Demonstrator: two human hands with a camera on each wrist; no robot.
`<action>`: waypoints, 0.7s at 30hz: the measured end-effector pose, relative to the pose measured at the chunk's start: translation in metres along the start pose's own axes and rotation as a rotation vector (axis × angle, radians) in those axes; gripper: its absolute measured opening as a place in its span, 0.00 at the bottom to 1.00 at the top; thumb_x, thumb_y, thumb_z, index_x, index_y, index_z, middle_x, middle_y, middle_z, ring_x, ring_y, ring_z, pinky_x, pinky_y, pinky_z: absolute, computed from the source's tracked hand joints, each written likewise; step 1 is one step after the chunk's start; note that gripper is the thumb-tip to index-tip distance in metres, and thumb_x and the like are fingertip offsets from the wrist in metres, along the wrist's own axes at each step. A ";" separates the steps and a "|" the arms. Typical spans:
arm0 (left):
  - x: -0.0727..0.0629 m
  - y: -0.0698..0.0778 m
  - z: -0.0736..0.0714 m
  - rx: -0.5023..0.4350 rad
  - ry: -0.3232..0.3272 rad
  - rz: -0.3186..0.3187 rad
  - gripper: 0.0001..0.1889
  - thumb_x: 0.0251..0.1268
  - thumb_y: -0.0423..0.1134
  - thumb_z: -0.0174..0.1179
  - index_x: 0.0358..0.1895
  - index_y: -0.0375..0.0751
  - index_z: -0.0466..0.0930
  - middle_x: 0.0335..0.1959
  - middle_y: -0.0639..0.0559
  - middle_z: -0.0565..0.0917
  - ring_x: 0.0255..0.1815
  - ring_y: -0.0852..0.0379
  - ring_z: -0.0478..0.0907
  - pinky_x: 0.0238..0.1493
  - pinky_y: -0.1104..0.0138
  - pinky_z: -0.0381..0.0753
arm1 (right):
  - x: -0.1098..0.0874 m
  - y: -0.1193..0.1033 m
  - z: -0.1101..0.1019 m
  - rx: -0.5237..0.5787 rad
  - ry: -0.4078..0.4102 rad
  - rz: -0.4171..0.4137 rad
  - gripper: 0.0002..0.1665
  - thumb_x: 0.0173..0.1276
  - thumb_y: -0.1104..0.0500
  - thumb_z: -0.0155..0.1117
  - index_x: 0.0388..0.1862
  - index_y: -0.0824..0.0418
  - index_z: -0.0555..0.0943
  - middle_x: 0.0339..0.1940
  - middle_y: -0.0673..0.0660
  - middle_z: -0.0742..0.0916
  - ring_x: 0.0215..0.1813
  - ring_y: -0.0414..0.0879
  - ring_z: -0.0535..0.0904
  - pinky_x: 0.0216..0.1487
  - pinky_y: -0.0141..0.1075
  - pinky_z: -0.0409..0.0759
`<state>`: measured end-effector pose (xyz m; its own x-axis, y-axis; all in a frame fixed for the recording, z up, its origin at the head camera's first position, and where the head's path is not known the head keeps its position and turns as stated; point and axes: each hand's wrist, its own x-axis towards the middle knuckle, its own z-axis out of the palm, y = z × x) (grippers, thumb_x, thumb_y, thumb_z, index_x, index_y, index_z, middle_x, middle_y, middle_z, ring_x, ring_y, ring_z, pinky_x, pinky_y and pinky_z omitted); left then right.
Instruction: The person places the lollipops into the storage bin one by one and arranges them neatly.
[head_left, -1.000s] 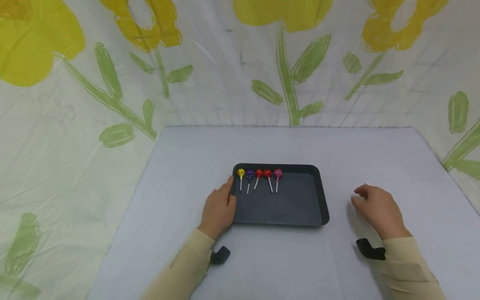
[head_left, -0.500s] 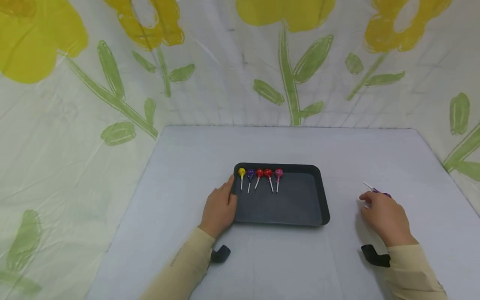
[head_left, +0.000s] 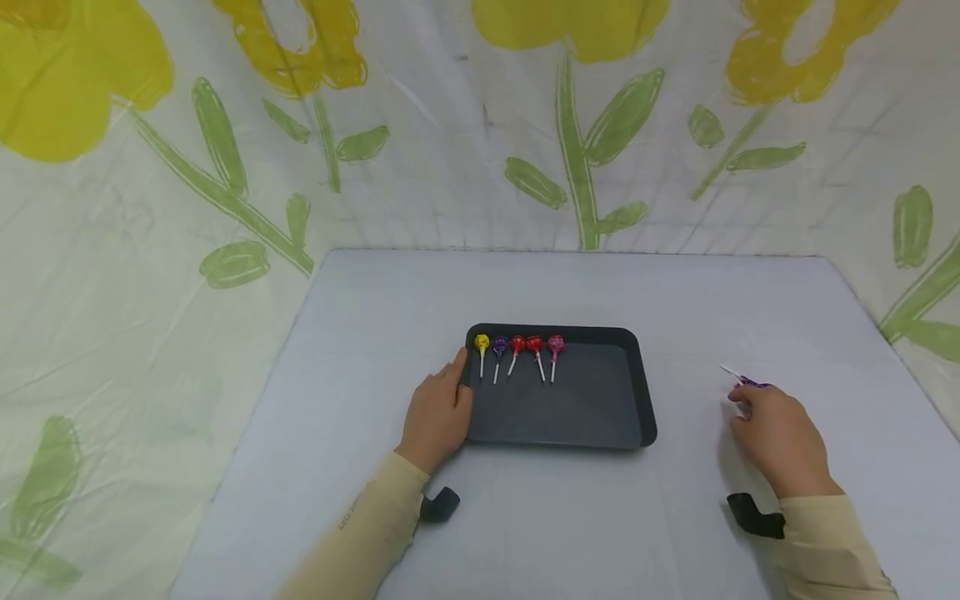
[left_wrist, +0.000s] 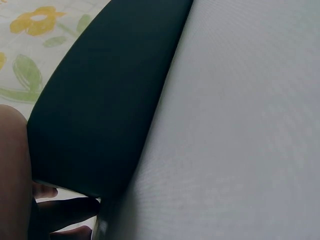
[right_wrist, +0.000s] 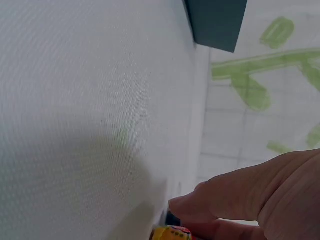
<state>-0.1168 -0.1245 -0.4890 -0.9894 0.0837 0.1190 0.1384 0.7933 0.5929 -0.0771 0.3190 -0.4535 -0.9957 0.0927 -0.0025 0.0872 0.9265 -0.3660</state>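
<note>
At the left end of a dark baking tray (head_left: pixel 570 417), my left hand (head_left: pixel 435 421) grips the side, with the thumb over the rim and the other fingers along the outside. Inside the tray, a row of lollipops runs along the far edge: a yellow lollipop (head_left: pixel 482 343), a purple one, two red ones and a pink lollipop (head_left: pixel 556 343), sticks toward me. To the right, my right hand (head_left: pixel 783 437) is low over the table with bent fingers, beside a purple-wrapped lollipop (head_left: pixel 753 383). A yellow-and-red wrapper (right_wrist: pixel 171 233) shows by its thumb; whether it is pinched, I cannot tell.
The white table (head_left: pixel 570 525) carries the tray at its middle. Behind and beside it hangs a pale cloth (head_left: pixel 427 167) painted with yellow flowers and green leaves. Black camera mounts (head_left: pixel 441 505) are worn on both wrists.
My right hand has shifted to the right and slightly toward me, and the purple-wrapped lollipop beyond it has come into sight. The left hand and tray have stayed in place.
</note>
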 end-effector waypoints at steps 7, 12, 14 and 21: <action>0.001 -0.001 0.000 -0.003 -0.005 -0.001 0.30 0.78 0.38 0.46 0.82 0.41 0.64 0.75 0.43 0.75 0.77 0.43 0.71 0.81 0.46 0.63 | -0.001 0.008 0.002 0.034 -0.007 0.000 0.20 0.59 0.73 0.58 0.50 0.79 0.83 0.45 0.78 0.83 0.45 0.70 0.79 0.43 0.61 0.77; 0.001 -0.001 -0.001 -0.008 -0.002 0.003 0.31 0.78 0.39 0.46 0.82 0.40 0.64 0.75 0.43 0.75 0.77 0.42 0.71 0.80 0.46 0.63 | 0.000 0.009 0.001 0.046 -0.059 0.024 0.19 0.61 0.73 0.58 0.50 0.81 0.82 0.44 0.79 0.82 0.48 0.74 0.77 0.48 0.65 0.76; 0.001 -0.001 -0.001 -0.009 0.000 0.007 0.31 0.78 0.39 0.45 0.81 0.40 0.64 0.75 0.42 0.75 0.76 0.42 0.72 0.80 0.45 0.64 | 0.000 0.009 0.001 0.051 -0.073 0.036 0.19 0.61 0.72 0.59 0.51 0.80 0.81 0.46 0.81 0.82 0.50 0.76 0.76 0.50 0.67 0.76; 0.001 0.000 -0.001 -0.006 -0.006 0.013 0.31 0.78 0.39 0.45 0.82 0.40 0.64 0.75 0.43 0.74 0.77 0.41 0.71 0.80 0.45 0.64 | -0.001 0.007 0.004 0.081 -0.085 0.057 0.20 0.65 0.71 0.62 0.55 0.79 0.81 0.53 0.81 0.82 0.56 0.78 0.76 0.58 0.71 0.75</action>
<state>-0.1174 -0.1254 -0.4879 -0.9877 0.0973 0.1220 0.1513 0.7883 0.5964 -0.0758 0.3237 -0.4601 -0.9886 0.1098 -0.1027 0.1440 0.8878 -0.4371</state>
